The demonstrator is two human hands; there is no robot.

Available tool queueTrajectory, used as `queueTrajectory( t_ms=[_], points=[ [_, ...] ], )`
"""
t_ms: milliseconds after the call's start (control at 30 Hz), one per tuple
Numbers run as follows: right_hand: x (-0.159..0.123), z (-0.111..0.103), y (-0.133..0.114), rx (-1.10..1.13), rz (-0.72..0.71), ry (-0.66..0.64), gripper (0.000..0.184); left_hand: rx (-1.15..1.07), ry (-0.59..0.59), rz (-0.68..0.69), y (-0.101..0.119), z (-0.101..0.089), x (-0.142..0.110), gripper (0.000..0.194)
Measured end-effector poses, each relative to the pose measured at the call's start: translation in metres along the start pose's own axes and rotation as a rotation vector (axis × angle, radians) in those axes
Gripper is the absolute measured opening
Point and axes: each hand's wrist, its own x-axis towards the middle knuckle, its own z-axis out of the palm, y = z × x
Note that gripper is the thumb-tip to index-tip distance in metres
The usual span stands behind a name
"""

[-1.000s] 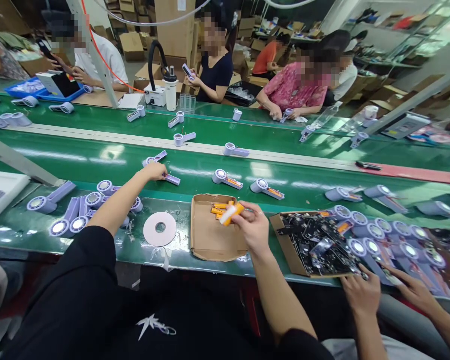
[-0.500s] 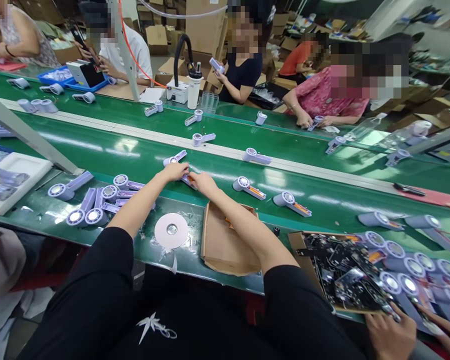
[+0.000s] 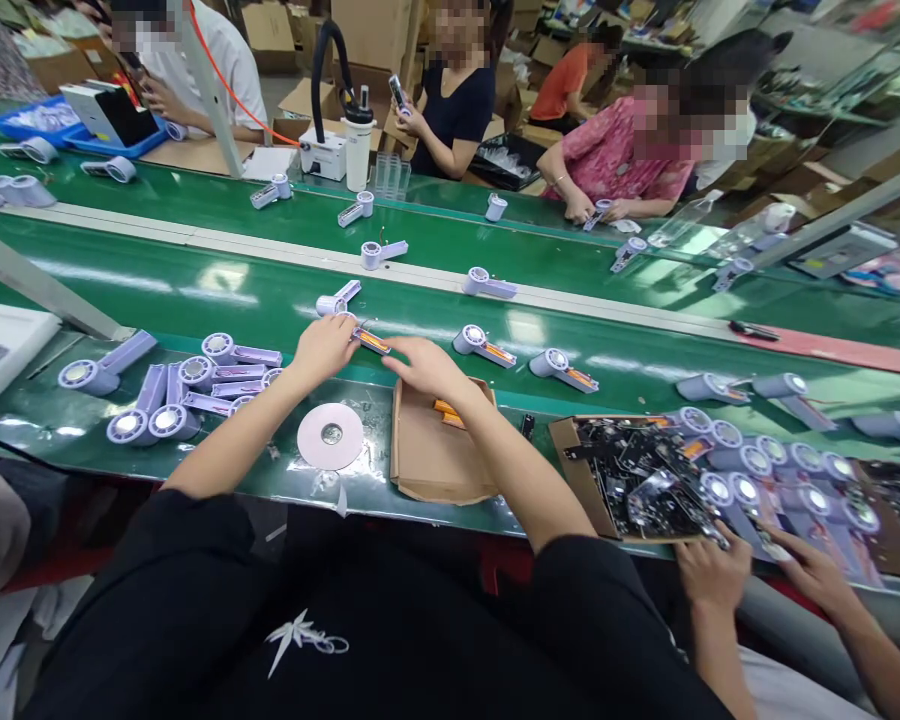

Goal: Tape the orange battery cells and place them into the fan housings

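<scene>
My left hand [image 3: 325, 346] is closed around the head end of a lilac handheld fan housing [image 3: 371, 341], over the near side of the green belt. The housing's open handle points right and shows an orange insert; its round head is mostly hidden by my hand. My right hand [image 3: 424, 364] is at the handle's far tip, fingers stretched and apart, touching or nearly touching it. Just beyond my left hand lies another fan housing [image 3: 337, 300]. Below my right forearm, a shallow cardboard box [image 3: 427, 465] holds a few orange pieces [image 3: 448, 412].
A white tape roll [image 3: 330, 437] lies on the bench, left of the box. Several fan housings [image 3: 172, 420] are piled at left. At right stand a box of black parts [image 3: 570, 450], more housings and a co-worker's hands [image 3: 720, 570]. Other people sit across the belt [image 3: 270, 280].
My right hand has drawn back from the handle's inside to its tip, its fingers opening, so the orange insert shows more. The view has shifted, moving the scene left and up.
</scene>
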Motion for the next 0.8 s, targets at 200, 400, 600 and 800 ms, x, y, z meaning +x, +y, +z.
queueTrajectory(
  t_ms=[200, 400, 600, 800],
  points=[
    [-0.207, 0.045, 0.010, 0.658, 0.156, 0.189, 0.029, -0.014, -0.120, 0.322, -0.036, 0.041, -0.183, 0.047],
    [-0.213, 0.083, -0.058, 0.982, 0.336, 0.118, 0.046, -0.114, 0.279, 0.413, 0.017, 0.030, -0.190, 0.039],
    [-0.199, 0.094, -0.086, 0.707, -0.024, -0.193, 0.046, -0.171, 0.489, 0.427, 0.041, 0.018, -0.176, 0.045],
    [-0.174, 0.051, -0.010, 0.026, 0.236, 0.008, 0.030, -0.229, 0.511, 0.316, 0.028, 0.031, -0.177, 0.059]
  ],
)
